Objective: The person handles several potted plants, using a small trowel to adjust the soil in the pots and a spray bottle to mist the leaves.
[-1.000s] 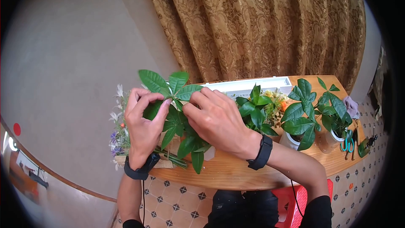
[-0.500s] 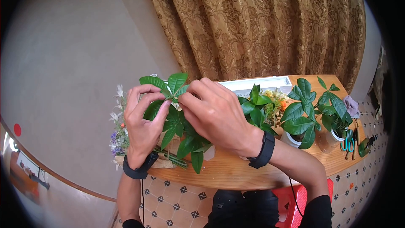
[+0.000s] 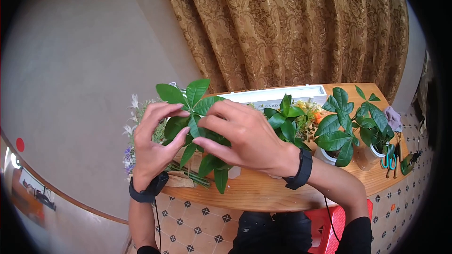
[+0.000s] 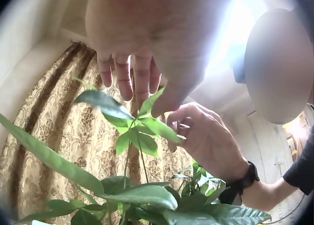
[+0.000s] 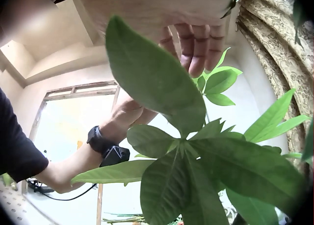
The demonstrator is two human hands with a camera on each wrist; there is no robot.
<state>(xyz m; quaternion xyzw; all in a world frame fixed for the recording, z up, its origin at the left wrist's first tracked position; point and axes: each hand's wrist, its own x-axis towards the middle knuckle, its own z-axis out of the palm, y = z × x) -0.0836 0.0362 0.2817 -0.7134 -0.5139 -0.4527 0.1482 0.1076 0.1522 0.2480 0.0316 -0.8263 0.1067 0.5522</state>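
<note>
A leafy green plant (image 3: 193, 95) stands at the left part of the table, its top cluster of leaves spreading between both hands. My left hand (image 3: 151, 148) curves around the cluster's left side, thumb and fingertips apart with leaf between them. From the right my right hand (image 3: 249, 136) reaches in, thumb stretched out and fingers loosely bent at the leaf edges. In the left wrist view, the upper leaves (image 4: 140, 129) sit just below the left fingers, which hang loose. The right wrist view shows the right fingers (image 5: 196, 50) relaxed above a small leaf cluster (image 5: 218, 85).
Potted plants (image 3: 335, 138) stand on the right of the wooden table (image 3: 263, 188), near teal-handled scissors (image 3: 390, 161) and a grey cloth (image 3: 392, 118). A white planter box (image 3: 287, 95) lies behind. Paper-wrapped stems (image 3: 193, 176) and pale flowers (image 3: 129, 131) are at the left.
Both hands have loosened from their pinch at the leaf cluster. Thumbs and fingers now stand apart, the left hand has shifted slightly left, and the leaves show more fully.
</note>
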